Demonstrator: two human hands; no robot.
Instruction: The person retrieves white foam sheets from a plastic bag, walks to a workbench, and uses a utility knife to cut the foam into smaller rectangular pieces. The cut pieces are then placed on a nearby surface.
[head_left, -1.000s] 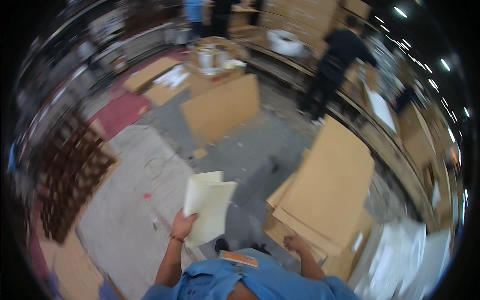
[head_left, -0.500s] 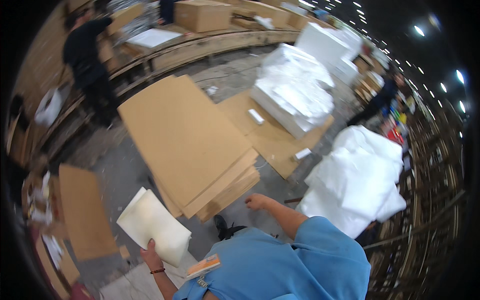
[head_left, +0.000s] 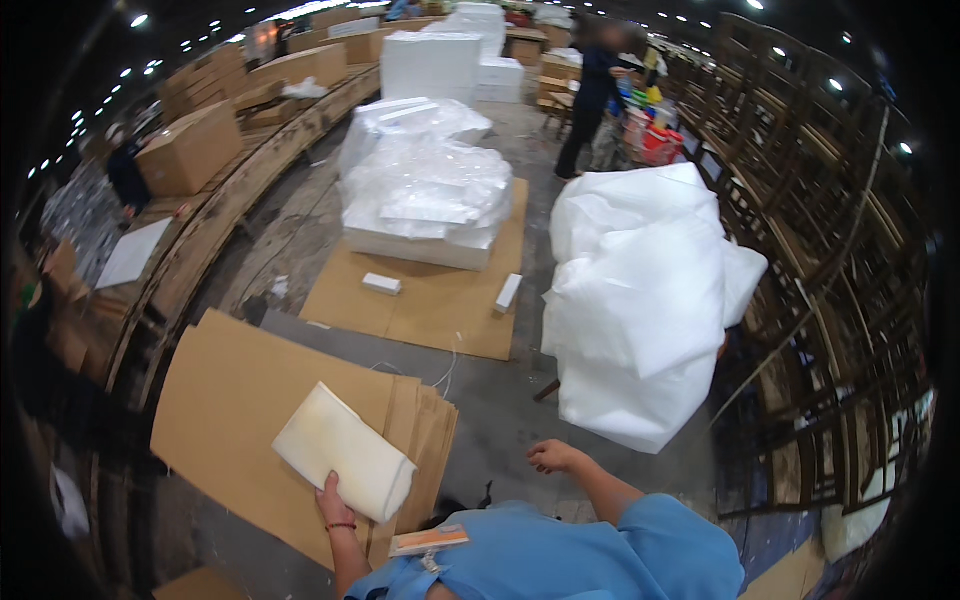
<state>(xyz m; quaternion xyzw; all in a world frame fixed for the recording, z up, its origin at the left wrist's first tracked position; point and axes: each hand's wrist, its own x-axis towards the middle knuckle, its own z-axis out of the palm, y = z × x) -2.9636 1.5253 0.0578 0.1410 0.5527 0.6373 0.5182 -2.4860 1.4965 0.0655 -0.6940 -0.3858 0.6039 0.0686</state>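
Note:
My left hand (head_left: 334,503) grips a folded off-white foam sheet (head_left: 345,452) by its near edge. The thumb lies on top, and the fingers are hidden underneath. The sheet is over a stack of flat brown cardboard (head_left: 250,400) at the lower left; whether it touches the stack I cannot tell. My right hand (head_left: 553,457) hangs in the air in front of my body, holding nothing, its fingers loosely bent and apart. Nearest to it is a big bundle of white foam sheeting (head_left: 640,300) on the right.
Ahead, plastic-wrapped white foam blocks (head_left: 425,200) rest on a cardboard sheet (head_left: 430,320) with two small white blocks. Dark wooden frames (head_left: 800,270) line the right. A long wooden bench (head_left: 230,190) carries boxes on the left. A person (head_left: 590,90) stands beyond the bundle.
My view has swung to the right, so the cardboard stack now lies lower left. The foam sheet, still in my left hand, has come over the stack. My right hand stays empty.

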